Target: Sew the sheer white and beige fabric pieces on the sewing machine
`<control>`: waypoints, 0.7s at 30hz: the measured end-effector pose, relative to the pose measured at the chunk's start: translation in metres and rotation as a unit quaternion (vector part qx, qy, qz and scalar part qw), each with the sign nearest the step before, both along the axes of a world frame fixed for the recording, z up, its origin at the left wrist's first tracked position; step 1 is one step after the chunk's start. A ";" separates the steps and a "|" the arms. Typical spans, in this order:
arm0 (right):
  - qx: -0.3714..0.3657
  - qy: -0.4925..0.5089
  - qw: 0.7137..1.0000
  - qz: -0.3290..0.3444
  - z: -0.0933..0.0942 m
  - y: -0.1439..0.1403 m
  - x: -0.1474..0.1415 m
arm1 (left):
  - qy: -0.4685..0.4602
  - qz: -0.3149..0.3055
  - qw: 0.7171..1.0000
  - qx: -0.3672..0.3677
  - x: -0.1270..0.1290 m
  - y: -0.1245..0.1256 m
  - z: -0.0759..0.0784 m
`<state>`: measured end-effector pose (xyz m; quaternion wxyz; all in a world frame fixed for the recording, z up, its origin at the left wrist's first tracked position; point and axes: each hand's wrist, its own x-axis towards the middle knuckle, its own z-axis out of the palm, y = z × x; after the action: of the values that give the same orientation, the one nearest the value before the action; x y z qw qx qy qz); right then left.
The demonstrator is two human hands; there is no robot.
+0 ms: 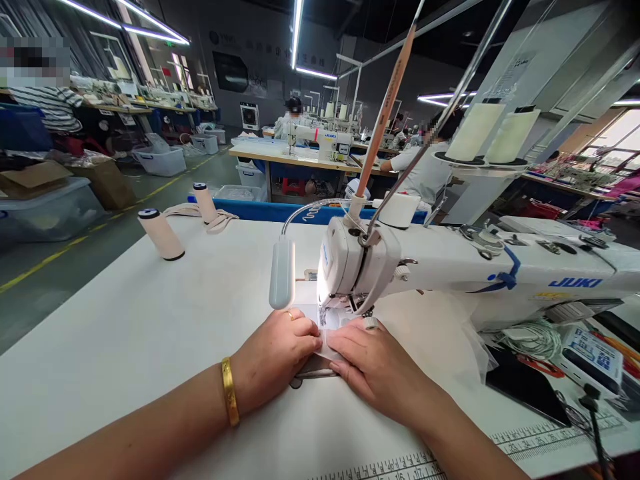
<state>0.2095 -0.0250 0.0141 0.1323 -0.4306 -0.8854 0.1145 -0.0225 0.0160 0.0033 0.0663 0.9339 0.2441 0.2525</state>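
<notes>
Left hand (274, 353) and right hand (373, 365) flat, fingers spread, pressing a small white fabric piece (330, 327) at the needle of the sewing machine (360, 267), grip holding nothing closed, lamp (283, 273) at ten o'clock of the hands, thread spool (161, 233) farther at ten o'clock, white surface (150, 333), phone (525, 383) at three o'clock.
</notes>
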 end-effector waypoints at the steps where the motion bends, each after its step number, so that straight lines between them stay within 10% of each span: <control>1: 0.006 0.005 1.000 -0.001 -0.001 0.000 0.000 | 0.000 0.002 1.000 0.004 0.000 0.001 0.000; 21: 0.084 0.012 0.996 0.002 -0.009 0.001 -0.003 | 0.024 -0.023 0.998 0.052 -0.005 0.001 -0.003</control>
<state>0.2068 -0.0238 0.0048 0.1786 -0.4148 -0.8911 0.0452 -0.0272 0.0169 -0.0001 0.0173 0.9472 0.2105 0.2412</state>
